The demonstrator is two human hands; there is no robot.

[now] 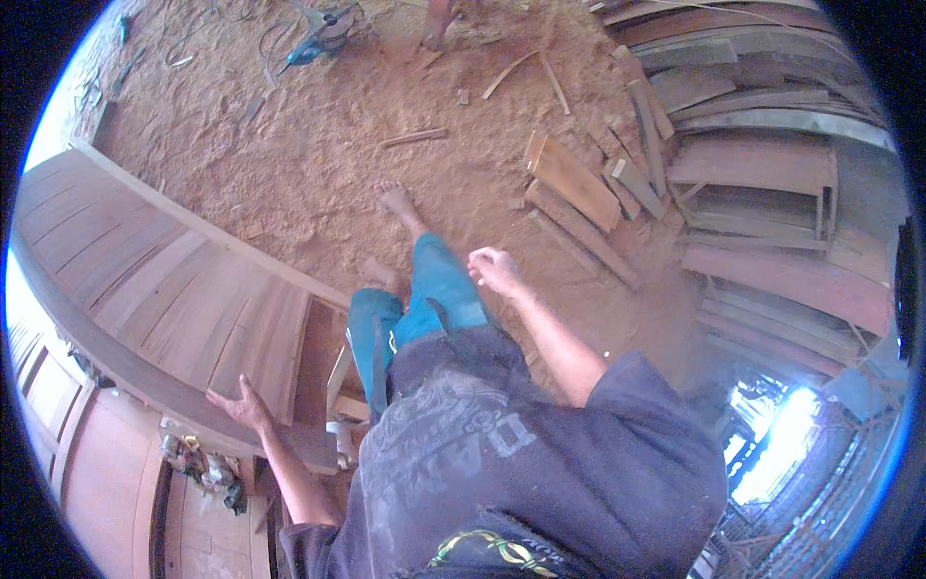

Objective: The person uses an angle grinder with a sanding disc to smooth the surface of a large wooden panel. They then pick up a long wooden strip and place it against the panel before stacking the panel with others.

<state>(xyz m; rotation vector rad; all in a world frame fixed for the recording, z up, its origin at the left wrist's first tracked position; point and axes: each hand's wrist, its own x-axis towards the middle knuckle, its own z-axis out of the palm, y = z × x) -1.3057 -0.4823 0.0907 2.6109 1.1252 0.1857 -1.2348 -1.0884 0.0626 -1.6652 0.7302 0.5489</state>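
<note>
My left hand (246, 403) rests at the side rail of a long framed wooden panel (183, 285) made of boards, its thumb and fingers spread. No object shows in that hand. Out in front of my body, my right hand (495, 270) hangs above the ground near my thigh. Its fingers are curled together, and whatever may be between them is too small to make out. The panel runs from beside my left leg toward the far left, with pale boards lying across its frame.
Sawdust covers the ground (318, 145). A blue power tool (311, 48) with a cord lies at the far side. Loose boards (574, 179) lie ahead to the right, beside tall stacks of timber (762, 159). Another wooden panel (111, 444) and a cluttered heap (201, 463) are at lower left.
</note>
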